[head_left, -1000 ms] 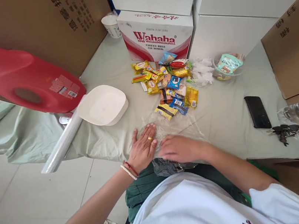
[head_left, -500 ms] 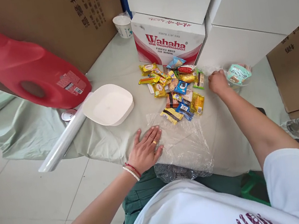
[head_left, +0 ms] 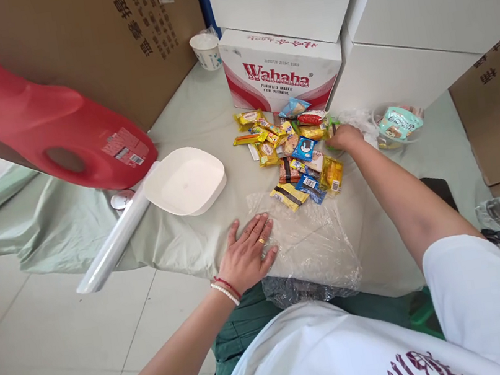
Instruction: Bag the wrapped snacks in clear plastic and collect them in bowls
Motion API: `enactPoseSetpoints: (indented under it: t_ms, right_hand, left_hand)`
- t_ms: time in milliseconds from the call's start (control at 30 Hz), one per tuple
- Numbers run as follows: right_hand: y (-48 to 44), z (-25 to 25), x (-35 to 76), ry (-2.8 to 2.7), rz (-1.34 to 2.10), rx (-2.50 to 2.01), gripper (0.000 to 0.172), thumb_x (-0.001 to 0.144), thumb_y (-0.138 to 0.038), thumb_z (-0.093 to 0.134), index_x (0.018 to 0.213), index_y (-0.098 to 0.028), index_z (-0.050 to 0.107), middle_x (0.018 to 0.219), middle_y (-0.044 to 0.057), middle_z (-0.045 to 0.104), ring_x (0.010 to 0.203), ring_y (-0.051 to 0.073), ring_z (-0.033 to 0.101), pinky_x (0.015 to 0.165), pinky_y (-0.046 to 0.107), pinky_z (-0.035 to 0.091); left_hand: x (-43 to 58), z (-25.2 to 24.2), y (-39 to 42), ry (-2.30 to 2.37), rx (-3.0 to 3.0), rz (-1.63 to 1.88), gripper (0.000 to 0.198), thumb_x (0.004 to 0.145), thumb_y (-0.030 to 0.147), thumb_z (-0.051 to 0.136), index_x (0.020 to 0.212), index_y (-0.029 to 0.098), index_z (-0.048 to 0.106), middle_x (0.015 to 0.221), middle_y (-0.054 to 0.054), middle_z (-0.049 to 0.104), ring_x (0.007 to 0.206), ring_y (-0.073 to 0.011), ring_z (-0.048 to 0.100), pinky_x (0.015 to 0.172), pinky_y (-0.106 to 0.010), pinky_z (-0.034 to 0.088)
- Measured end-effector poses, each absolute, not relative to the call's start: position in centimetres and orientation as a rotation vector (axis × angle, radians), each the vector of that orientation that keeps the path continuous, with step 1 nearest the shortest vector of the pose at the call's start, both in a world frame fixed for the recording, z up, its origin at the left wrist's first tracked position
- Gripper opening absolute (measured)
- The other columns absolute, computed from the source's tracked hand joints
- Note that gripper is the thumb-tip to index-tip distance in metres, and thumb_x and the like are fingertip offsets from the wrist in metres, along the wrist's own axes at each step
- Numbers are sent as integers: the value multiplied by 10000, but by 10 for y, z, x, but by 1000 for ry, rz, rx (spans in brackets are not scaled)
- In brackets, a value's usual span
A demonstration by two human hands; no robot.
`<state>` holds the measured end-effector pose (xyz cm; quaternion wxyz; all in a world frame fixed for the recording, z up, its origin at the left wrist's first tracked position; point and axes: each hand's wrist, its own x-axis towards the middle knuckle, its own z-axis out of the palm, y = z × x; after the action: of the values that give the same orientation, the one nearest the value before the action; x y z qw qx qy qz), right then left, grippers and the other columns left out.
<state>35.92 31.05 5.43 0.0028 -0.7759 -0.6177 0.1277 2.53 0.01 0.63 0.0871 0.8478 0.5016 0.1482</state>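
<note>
My left hand (head_left: 250, 250) lies flat with its fingers spread, on the left edge of a clear plastic sheet (head_left: 310, 244) that hangs over the table's front edge. My right hand (head_left: 346, 136) is at the right side of a pile of wrapped snacks (head_left: 303, 148), its fingers closed on a green snack packet (head_left: 333, 129) and partly covering it. Yellow, blue, red and brown wrappers make up the rest of the pile. Left of it stands a shallow white plastic dish (head_left: 184, 181) with nothing in it.
A clear plastic roll (head_left: 114, 236) juts past the table edge beside a large red jug (head_left: 68, 136). Behind the snacks stands a Wahaha water carton (head_left: 280, 73). Crumpled clear plastic (head_left: 361, 122) and a clear tub holding a mint-coloured packet (head_left: 400, 122) sit at right.
My right hand has moved left from the crumpled plastic to the green packet at the pile's edge. My left hand stays flat on the sheet. The view has shifted slightly.
</note>
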Motion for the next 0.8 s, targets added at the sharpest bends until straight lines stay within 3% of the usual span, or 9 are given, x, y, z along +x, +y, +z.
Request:
enactPoseSetpoints:
  t_ms: [67,200,300,367,533,700,800]
  right_hand:
    - [306,61,358,-1739,552,-2448,408,847,-423,769,1116,-120,721,1108,213,728,1148,336,680,936,421,557]
    - [289,81,365,-1216,1175,-2192,170,884,-293,700,953,-146,648,860,107,674,892,248,693,766,379,600]
    - [261,97,379,-1095,1489,-1917,158,889,-309,674,923,-178,591,843,76,647,839,226,700,762,406,629]
    - [233,106,387,-1129,1624,-1701,221,848,-320,710,990,-188,604,936,93,678,909,245,716,822,453,637]
    - [143,110,379,-1585,1498,-1268,603,758,-336,811,1323,-267,612,1365,85,658,1238,277,638,1037,476,563]
    - [69,85,340,-2288,1266,-976,573,844,-218,712,1410,-227,621,1399,117,637,1283,271,594,1127,479,480]
    - [64,66,319,-2585,1130,-877,413,876,-231,715,1285,-177,712,1308,148,675,1231,295,598,1079,478,499]
  left_hand:
    - [25,6,0,1492,2528,434,675,1032,443,503,1657,251,337,1671,-141,414,1533,-329,446,1304,-645,151]
    - [24,7,0,1476,2527,414,710,1018,512,525,1656,260,343,1669,-153,416,1533,-344,442,1305,-646,149]
    - [23,7,0,1467,2532,398,739,1013,560,521,1661,262,329,1672,-155,411,1541,-343,429,1312,-636,131]
    - [21,7,1,1462,2532,380,738,1017,567,508,1662,257,326,1674,-155,407,1544,-341,425,1313,-637,119]
    - [13,11,11,1397,2550,309,704,1037,549,470,1656,245,331,1665,-149,428,1530,-331,447,1312,-638,109]
    - [2,12,21,1269,2649,262,681,1054,525,461,1655,233,331,1672,-138,420,1528,-303,450,1323,-584,113]
    - [0,10,22,1271,2680,248,664,1063,509,449,1654,229,336,1677,-131,415,1528,-302,450,1324,-585,94]
